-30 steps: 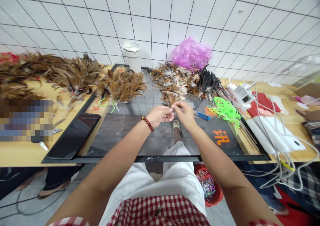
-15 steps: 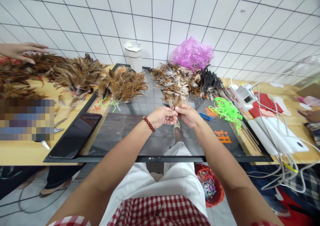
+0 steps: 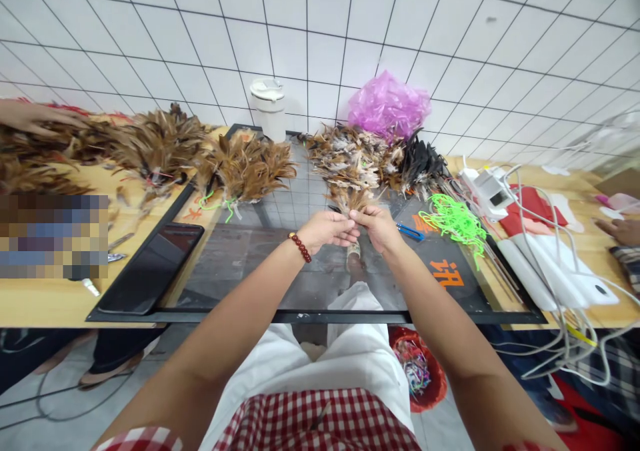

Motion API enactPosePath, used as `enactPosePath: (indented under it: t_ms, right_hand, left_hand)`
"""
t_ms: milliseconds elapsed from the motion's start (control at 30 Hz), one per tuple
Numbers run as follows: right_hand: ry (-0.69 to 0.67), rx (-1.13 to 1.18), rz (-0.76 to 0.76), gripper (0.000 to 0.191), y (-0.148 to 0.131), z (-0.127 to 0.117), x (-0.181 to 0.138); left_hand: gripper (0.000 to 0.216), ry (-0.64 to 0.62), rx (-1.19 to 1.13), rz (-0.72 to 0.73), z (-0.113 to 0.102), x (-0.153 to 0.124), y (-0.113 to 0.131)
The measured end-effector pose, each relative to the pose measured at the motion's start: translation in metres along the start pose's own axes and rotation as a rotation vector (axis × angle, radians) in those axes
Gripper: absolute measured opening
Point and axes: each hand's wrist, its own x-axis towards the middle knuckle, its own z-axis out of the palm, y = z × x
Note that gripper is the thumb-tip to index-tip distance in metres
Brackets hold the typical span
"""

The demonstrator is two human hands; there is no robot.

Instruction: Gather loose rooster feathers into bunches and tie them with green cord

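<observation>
My left hand (image 3: 326, 231), with a dark red bead bracelet (image 3: 300, 246) at its wrist, meets my right hand (image 3: 379, 227) over the dark glass panel (image 3: 240, 264). Both are closed in a pinch at the base of a small tuft of brown feathers (image 3: 351, 200), which fans out away from me. My fingers cover the tuft's lower end. Right behind it lies a pile of mottled brown and white feathers (image 3: 345, 158). A blue cutter (image 3: 411, 232) and a heap of bright green cord (image 3: 454, 223) are to the right of my right hand.
Brown feather bunches (image 3: 245, 168) and a black phone (image 3: 153, 268) lie to the left. Behind stand a white cup (image 3: 270, 111) and a pink plastic bag (image 3: 389, 106). White cables (image 3: 545, 238) run at right. A co-worker's hand (image 3: 40, 116) rests on feathers at far left.
My hands stay together at the feather tuft, with slight finger movement. At far left the co-worker's hand has lowered onto the feathers. The view has shifted slightly.
</observation>
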Motion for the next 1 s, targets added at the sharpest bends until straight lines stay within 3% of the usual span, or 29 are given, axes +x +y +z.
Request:
enactPosePath:
  t_ms: [267,400,500,600,733,867,1000]
  right_hand:
    - [0.069,0.030,-0.020,0.032,-0.004,-0.002,0.001]
    - [-0.020,-0.092,-0.117,0.027,-0.003,0.001,-0.001]
    - [0.067,-0.207,-0.208,0.025,0.001,-0.002,0.003]
    - [0.189,-0.488,-0.358,0.024,0.004,-0.008,0.007]
    - [0.009,-1.045,-0.554,0.028,0.007,-0.004,0.005]
    - [-0.021,-1.374,-0.458,0.026,0.008,0.008,0.000]
    - [-0.001,-1.429,-0.404,0.017,0.004,0.006,-0.002]
  left_hand:
    - [0.012,0.150,-0.135,0.069,0.000,0.004,-0.001]
    - [0.013,0.187,-0.100,0.088,0.006,0.002,0.001]
    - [0.012,0.246,-0.123,0.137,0.007,0.001,0.004]
    - [0.011,0.383,-0.232,0.254,0.003,0.003,0.008]
    - [0.008,0.515,-0.355,0.342,-0.006,0.008,0.011]
    - [0.008,0.578,-0.404,0.377,-0.009,0.010,0.010]
    - [0.010,0.600,-0.300,0.395,-0.011,0.015,0.006]
